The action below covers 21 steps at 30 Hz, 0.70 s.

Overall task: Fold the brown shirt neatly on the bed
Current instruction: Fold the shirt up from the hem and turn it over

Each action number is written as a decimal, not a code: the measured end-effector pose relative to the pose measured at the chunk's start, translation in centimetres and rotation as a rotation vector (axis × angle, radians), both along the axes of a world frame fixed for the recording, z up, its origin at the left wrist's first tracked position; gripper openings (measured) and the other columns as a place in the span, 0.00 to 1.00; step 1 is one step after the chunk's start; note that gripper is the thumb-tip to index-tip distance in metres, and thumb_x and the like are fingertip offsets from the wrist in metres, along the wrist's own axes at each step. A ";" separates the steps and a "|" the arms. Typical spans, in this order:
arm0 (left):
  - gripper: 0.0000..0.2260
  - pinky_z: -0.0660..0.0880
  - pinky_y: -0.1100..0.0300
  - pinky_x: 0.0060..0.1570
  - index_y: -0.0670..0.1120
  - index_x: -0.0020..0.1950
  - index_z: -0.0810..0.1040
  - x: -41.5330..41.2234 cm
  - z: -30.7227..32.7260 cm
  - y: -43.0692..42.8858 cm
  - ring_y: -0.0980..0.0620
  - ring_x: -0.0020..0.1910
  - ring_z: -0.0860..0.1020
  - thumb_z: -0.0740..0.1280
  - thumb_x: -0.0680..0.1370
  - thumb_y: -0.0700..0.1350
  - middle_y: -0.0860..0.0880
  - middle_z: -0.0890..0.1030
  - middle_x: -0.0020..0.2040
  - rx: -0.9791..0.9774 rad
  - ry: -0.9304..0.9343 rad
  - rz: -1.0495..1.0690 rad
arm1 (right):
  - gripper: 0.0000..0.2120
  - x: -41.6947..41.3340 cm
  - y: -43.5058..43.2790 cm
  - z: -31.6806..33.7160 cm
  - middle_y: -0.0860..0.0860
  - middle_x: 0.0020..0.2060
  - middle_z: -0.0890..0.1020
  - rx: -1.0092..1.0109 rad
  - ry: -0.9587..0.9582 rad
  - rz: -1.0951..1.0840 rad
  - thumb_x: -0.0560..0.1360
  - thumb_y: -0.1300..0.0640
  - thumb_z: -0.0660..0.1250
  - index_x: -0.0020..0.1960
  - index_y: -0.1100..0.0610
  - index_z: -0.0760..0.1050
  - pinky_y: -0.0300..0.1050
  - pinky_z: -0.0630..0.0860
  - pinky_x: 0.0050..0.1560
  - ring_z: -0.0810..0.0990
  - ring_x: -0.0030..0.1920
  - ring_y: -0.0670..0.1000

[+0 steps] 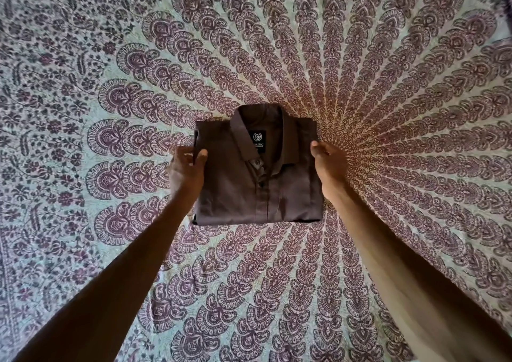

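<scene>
One printed bedspread fills almost the whole view: the bed (pixel 110 56) is covered in a pale cloth with dark purple-brown feather shapes that fan out in rings from a middle just beyond the folded garment. The cloth lies flat with only faint ripples. Warm light falls on the pattern to the right of centre. Of the room, only a dark blurred sliver shows in the far upper right corner, and what it is cannot be told.

Nothing else lies on the cloth besides the brown shirt (pixel 243 189). Two bare forearms reach in from the lower corners and cover part of the bedspread below it.

The shirt sits at the centre of the bed, folded into a compact rectangle. Its front faces up and its collar (pixel 279 128) points away from the person. A black label (pixel 257 140) shows inside the neck, and a dark button (pixel 261 184) on the placket.

The left hand (pixel 187 171) holds the shirt's left edge near the top, thumb laid over the fabric and fingers curled at the edge. The right hand (pixel 328 165) is against the right edge at about the same height. Its thumb tip meets the fabric, but its fingers are hidden, so I cannot tell whether it grips or only presses.
</scene>
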<state>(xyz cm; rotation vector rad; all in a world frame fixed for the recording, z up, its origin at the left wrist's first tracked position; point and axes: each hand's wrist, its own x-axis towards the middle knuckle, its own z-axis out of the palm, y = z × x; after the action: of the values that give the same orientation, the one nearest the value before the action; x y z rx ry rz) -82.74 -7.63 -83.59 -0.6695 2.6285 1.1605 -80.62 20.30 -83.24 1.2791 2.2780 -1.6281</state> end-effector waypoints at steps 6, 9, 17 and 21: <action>0.14 0.64 0.57 0.43 0.42 0.46 0.80 -2.6 -0.3 -0.1 0.41 0.51 0.75 0.67 0.76 0.54 0.39 0.78 0.49 -0.168 -0.051 -0.101 | 0.17 -1.1 0.5 -0.1 0.48 0.25 0.66 0.012 0.010 0.042 0.78 0.51 0.67 0.33 0.59 0.72 0.39 0.57 0.28 0.61 0.26 0.42; 0.13 0.63 0.60 0.39 0.40 0.49 0.79 -3.5 0.3 0.9 0.43 0.46 0.76 0.65 0.78 0.50 0.42 0.77 0.44 -0.050 -0.050 -0.010 | 0.14 -1.2 0.4 -0.3 0.47 0.27 0.70 0.027 0.036 0.005 0.77 0.51 0.68 0.39 0.61 0.77 0.41 0.61 0.31 0.65 0.29 0.43; 0.21 0.76 0.56 0.50 0.42 0.54 0.79 -4.8 0.3 1.7 0.45 0.51 0.79 0.71 0.73 0.58 0.46 0.80 0.49 0.338 -0.263 0.065 | 0.12 -2.7 -0.5 -0.3 0.52 0.35 0.78 0.037 0.010 0.061 0.75 0.51 0.69 0.44 0.61 0.80 0.42 0.68 0.37 0.74 0.37 0.48; 0.20 0.75 0.50 0.62 0.40 0.59 0.80 -6.0 0.8 1.4 0.42 0.58 0.80 0.74 0.72 0.50 0.39 0.82 0.56 0.848 -0.435 0.159 | 0.13 -3.8 0.2 -0.9 0.54 0.52 0.84 -0.329 -0.081 -0.129 0.76 0.51 0.68 0.53 0.59 0.81 0.48 0.75 0.58 0.81 0.54 0.53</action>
<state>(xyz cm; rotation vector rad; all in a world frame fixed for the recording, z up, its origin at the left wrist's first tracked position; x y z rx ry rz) -88.75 -6.26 -82.81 -0.8123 1.5377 1.7466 -84.44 20.55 -84.09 1.3994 1.8178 -1.8563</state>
